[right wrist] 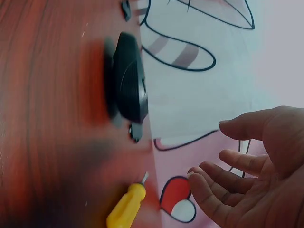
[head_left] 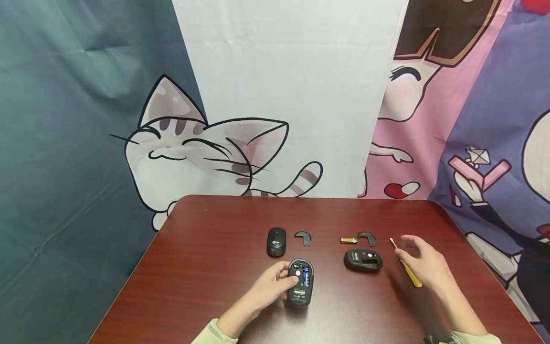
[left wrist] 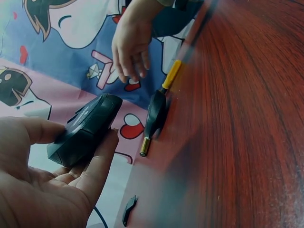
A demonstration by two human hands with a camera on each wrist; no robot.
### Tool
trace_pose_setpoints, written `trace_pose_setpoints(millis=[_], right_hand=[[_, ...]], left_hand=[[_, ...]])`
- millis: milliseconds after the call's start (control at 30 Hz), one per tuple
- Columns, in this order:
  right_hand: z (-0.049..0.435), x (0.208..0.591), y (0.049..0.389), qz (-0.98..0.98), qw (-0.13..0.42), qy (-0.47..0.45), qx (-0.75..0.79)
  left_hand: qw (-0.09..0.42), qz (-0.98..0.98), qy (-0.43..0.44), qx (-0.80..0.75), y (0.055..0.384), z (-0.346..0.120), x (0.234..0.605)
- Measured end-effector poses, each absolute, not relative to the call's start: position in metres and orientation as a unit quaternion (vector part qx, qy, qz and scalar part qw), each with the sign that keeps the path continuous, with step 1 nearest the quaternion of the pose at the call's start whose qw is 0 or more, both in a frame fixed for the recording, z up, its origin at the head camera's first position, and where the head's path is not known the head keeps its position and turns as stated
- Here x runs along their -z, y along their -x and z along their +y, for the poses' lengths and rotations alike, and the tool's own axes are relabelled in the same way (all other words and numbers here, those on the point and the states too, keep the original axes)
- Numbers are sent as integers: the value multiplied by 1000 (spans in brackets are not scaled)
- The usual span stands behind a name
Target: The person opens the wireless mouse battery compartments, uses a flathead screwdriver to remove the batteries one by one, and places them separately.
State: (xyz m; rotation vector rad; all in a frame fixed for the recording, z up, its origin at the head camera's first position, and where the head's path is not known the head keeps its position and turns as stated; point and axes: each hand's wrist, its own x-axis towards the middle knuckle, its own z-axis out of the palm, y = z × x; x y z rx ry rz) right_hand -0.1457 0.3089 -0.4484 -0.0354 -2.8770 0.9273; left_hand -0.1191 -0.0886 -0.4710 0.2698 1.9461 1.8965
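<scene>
"Well, what are the hands doing on your feed?"

"From my distant station I see the left hand (head_left: 268, 286) gripping an oval black plastic computer mouse (head_left: 300, 296), thumb on its underside and fingers behind, up off the table (head_left: 193, 267)."

"Which way is it turned?"

"Underside to my head view. I can make out a blue cylindrical battery (head_left: 306, 276) sitting in its uncovered slot."

"And the right hand (head_left: 427, 263)?"

"Holding nothing, I'd say. My right wrist view has its fingers loosely bent, thumb well apart from them. It hangs near a thin screwdriver with a yellow handle (head_left: 411, 274), which lies on the table."

"What's around them?"

"Between the hands, farther back, I have a second black oval mouse (head_left: 354, 260) lying underside up. Just behind it are a gold cylindrical battery (head_left: 348, 241) and a dark hook-shaped plastic piece (head_left: 367, 237), side by side."

"Anything behind the held one?"

"Yes, a glossy black mouse lying logo up (head_left: 276, 239), with a small dark curved piece (head_left: 304, 236) to its right. Beyond the table I see a printed cloth with a cartoon cat (head_left: 159, 167)."
</scene>
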Motion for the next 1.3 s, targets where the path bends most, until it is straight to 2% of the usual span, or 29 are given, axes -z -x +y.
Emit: trace_pose_setpoints(millis=[567,1300], right_hand=[[337,462,144,-958,24,48,-283],[354,486,150,-965,-12,23,-260]], left_hand=[[201,709,-95,-669,120,-88,471],[204,702,-91,-676,120,-88,472]])
